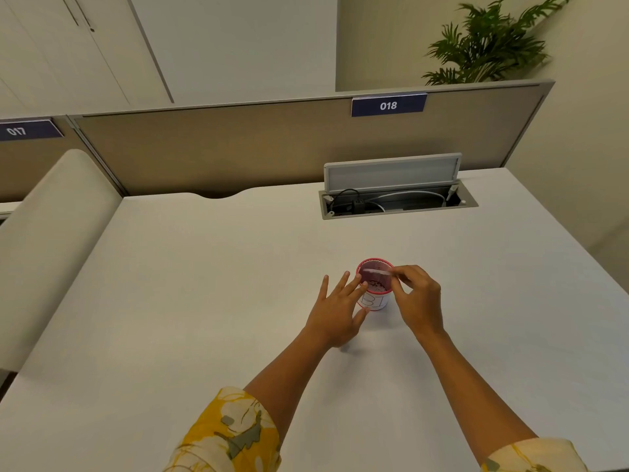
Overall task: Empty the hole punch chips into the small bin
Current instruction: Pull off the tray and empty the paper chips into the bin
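Chip tray (376,276): a small, thin, translucent reddish piece, held level across the mouth of the small bin (373,294). Looks like light, stiff plastic, probably slick; best taken by its ends or edges, lightly, since a squeeze could flex or flick it. Chips themselves weigh nothing and will scatter on any jolt, so tip it low inside the rim.

Small bin: white cup with a red scalloped rim, upright on the worktop (211,267), pale specks visible inside, likely chips already dropped.

Right hand (418,301): thumb and forefinger pinching the tray's right end, other fingers curled; hand sits just right of the bin.

Left hand (335,310): fingers (354,287) spread, one fingertip at the tray's left end and the bin rim, thumb low against the bin's side. Whether it presses or only steadies, cannot tell.

Hole punch body not in view. Beyond: open cable hatch (396,194), well apart.
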Demonstrator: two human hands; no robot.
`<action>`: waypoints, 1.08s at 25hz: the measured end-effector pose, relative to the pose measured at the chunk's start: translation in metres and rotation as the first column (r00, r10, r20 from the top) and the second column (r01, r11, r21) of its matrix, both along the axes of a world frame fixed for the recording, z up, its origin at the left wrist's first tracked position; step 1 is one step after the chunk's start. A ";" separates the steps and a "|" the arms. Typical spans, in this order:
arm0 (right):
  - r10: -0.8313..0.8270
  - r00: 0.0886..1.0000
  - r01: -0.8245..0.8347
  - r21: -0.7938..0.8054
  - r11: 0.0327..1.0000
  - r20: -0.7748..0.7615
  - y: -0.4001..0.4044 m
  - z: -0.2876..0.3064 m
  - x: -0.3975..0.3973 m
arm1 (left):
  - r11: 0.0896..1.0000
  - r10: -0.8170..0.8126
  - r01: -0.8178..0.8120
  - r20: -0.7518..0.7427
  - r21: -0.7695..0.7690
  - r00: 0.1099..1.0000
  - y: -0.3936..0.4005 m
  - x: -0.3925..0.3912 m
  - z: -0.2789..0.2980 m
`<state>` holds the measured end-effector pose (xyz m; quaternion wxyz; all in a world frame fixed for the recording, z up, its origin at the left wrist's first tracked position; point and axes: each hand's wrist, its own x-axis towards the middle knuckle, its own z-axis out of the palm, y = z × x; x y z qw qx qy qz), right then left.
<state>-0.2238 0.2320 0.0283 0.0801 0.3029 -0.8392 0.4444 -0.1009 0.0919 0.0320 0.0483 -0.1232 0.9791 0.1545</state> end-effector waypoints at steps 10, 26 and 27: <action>-0.056 0.998 0.055 0.085 0.995 0.016 0.008 -0.005 0.010 | 0.999 -0.024 0.025 0.010 -0.035 1.000 -0.004 -0.004 0.001; -0.134 0.991 0.134 0.042 0.990 0.004 0.005 0.004 0.017 | 0.999 -0.023 0.025 0.038 -0.039 0.999 -0.004 -0.004 0.002; -0.142 0.989 0.141 0.023 0.990 0.040 0.004 0.004 0.017 | 0.999 -0.023 0.024 0.040 -0.033 0.999 -0.004 -0.003 0.002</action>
